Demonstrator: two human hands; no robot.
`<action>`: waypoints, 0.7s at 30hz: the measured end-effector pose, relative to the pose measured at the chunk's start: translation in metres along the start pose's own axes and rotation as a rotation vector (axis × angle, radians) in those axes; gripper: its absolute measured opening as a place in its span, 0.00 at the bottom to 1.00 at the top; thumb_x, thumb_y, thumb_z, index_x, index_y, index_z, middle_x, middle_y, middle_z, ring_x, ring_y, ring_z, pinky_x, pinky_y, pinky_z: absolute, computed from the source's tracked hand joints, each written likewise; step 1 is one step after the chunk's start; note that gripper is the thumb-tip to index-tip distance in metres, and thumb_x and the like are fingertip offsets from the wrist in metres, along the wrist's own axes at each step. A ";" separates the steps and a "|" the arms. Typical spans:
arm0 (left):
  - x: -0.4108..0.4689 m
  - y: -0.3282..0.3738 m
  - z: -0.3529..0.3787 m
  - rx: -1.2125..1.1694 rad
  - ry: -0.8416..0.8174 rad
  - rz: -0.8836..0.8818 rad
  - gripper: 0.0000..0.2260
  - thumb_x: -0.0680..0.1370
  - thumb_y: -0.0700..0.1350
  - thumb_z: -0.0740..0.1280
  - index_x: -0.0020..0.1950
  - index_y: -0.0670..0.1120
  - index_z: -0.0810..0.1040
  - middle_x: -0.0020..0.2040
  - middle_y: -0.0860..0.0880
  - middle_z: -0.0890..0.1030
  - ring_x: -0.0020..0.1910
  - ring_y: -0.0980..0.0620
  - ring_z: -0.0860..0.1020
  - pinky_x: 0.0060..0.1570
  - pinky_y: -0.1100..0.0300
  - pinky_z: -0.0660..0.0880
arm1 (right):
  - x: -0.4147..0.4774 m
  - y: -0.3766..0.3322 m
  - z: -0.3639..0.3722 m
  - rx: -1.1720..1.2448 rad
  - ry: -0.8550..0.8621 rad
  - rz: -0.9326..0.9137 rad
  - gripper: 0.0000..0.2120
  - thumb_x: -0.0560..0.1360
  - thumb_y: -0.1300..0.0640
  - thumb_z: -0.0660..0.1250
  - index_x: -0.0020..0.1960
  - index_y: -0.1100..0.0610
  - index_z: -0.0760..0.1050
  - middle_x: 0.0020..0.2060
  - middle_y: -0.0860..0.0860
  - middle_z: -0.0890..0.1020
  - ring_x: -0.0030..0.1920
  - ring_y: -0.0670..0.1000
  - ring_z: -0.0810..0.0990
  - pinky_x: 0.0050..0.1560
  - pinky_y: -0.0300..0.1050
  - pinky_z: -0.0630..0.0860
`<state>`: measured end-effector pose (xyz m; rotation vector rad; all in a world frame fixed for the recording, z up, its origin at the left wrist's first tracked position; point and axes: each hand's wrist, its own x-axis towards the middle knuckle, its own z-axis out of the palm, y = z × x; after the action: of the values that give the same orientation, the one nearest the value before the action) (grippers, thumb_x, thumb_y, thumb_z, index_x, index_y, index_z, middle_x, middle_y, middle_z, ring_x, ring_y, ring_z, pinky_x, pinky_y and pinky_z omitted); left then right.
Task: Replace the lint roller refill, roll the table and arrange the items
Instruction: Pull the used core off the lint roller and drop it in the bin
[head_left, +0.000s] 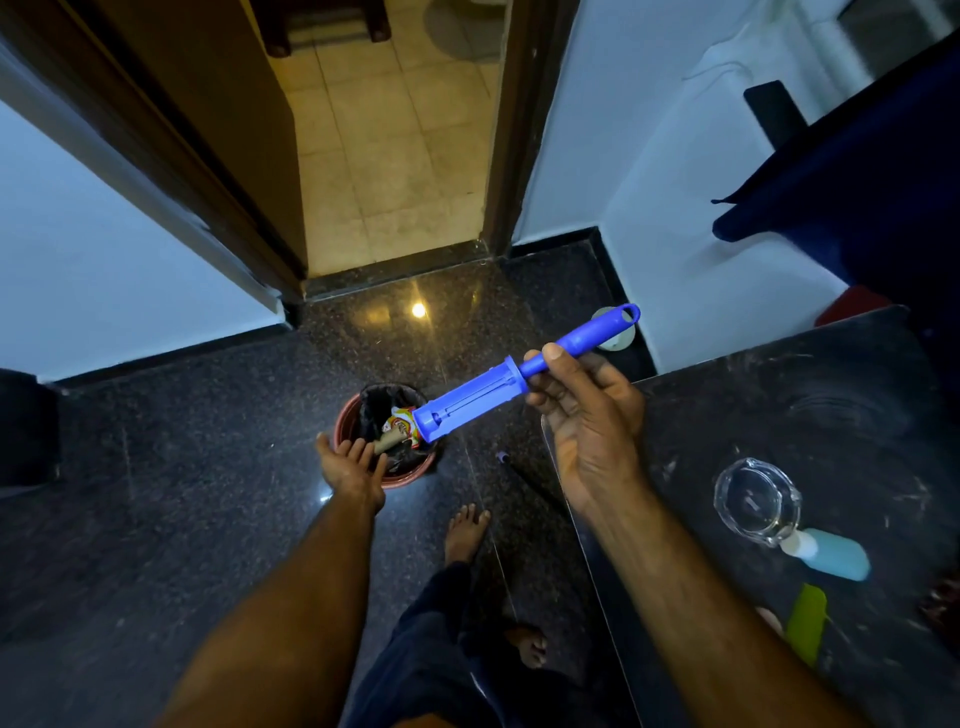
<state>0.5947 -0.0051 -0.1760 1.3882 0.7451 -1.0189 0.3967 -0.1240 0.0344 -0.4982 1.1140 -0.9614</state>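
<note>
Lint roller, its blue spindle bare, is pinched by the handle in the right hand above a lined waste bin, where the left hand hangs open over a spent cardboard core (so light a grip could drop it in).

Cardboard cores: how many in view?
1. The cardboard core lies in the trash bin on the floor, just beyond the left hand. The lint roller handle in the right hand carries none. Others may be buried in the bin.
</note>
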 end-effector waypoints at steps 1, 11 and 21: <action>-0.002 -0.001 -0.003 0.022 -0.004 0.003 0.34 0.86 0.64 0.53 0.83 0.41 0.63 0.82 0.41 0.68 0.80 0.43 0.68 0.78 0.45 0.69 | -0.001 -0.002 -0.003 0.007 0.005 -0.008 0.03 0.75 0.65 0.72 0.47 0.59 0.81 0.43 0.60 0.85 0.40 0.54 0.83 0.40 0.44 0.78; -0.042 -0.019 0.045 0.139 -0.135 0.058 0.31 0.86 0.62 0.52 0.79 0.40 0.68 0.77 0.40 0.74 0.76 0.42 0.73 0.73 0.47 0.71 | -0.026 -0.037 -0.031 0.133 0.090 -0.092 0.03 0.76 0.66 0.71 0.49 0.61 0.80 0.43 0.61 0.84 0.41 0.54 0.83 0.42 0.44 0.78; -0.150 -0.043 0.171 0.387 -0.592 0.322 0.26 0.87 0.56 0.56 0.75 0.39 0.74 0.71 0.40 0.79 0.70 0.44 0.78 0.71 0.47 0.73 | -0.054 -0.073 -0.085 0.272 0.223 -0.251 0.03 0.76 0.66 0.70 0.48 0.59 0.80 0.44 0.59 0.85 0.41 0.54 0.83 0.43 0.44 0.80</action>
<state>0.4693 -0.1493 -0.0446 1.3643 -0.1174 -1.2663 0.2838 -0.1066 0.0841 -0.3176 1.1123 -1.3938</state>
